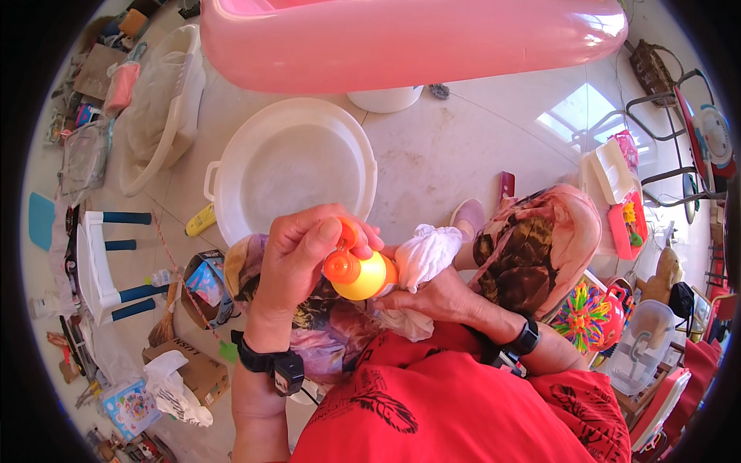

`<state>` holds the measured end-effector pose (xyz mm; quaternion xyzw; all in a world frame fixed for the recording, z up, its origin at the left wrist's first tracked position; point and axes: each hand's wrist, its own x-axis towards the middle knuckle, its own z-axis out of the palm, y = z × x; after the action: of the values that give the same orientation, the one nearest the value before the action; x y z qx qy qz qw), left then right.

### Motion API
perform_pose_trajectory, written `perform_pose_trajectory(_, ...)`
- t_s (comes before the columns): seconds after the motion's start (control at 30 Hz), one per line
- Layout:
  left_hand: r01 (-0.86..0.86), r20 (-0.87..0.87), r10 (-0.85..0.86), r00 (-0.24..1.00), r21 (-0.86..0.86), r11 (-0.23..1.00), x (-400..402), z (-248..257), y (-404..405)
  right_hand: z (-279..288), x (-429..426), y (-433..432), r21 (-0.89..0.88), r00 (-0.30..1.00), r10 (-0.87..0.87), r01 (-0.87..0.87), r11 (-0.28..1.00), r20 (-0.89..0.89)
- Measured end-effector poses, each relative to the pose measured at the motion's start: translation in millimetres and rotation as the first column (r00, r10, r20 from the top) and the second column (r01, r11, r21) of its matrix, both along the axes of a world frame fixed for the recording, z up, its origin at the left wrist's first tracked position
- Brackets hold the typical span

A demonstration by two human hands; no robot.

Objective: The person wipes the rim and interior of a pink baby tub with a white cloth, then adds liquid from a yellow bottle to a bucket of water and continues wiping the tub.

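Over my lap, a yellow and orange plastic bottle (367, 276) tilts with its orange flip-top cap (341, 266) towards the left. The cap's lid stands raised, pinched between the thumb and fingers of my left hand (304, 249). My right hand (443, 295) grips the lower end of the bottle and also holds a bunched white cloth (428, 254), part of which hangs below the palm. The bottle's base is hidden by the fingers and cloth. Beyond my hands, a large round white plastic basin (295, 153) rests on the tiled floor; its inside shows no objects.
A pink inflatable tub (405, 46) spans the far side. On the left are a white laundry basket (173, 116), a yellow bottle (201, 220), a stool (98, 266) and a cardboard box (197, 370). Toys, including a spiky multicoloured ball (582, 317), and a lidded clear box (642, 341) crowd the right.
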<state>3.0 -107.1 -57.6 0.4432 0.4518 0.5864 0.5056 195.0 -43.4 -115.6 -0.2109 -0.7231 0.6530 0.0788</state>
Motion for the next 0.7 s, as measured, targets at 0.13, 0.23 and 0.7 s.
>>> perform_pose_trajectory(0.13, 0.082, 0.186, -0.034, 0.982, -0.254, 0.964, 1, 6, 2, -8, 4, -4, -0.100, 0.998, 0.021, -0.027, 0.995, -0.066)
perform_pose_trajectory(0.23, 0.151, 0.323, -0.074, 0.944, -0.221, 0.964, 14, 5, -3, -12, 6, -7, -0.170, 0.999, 0.020, -0.027, 0.985, -0.045)
perform_pose_trajectory(0.7, -0.186, -0.043, 0.187, 0.981, 0.030, 0.982, 8, 26, -20, 8, 9, 8, -0.703, 0.843, -0.503, 0.241, 0.670, -0.191)
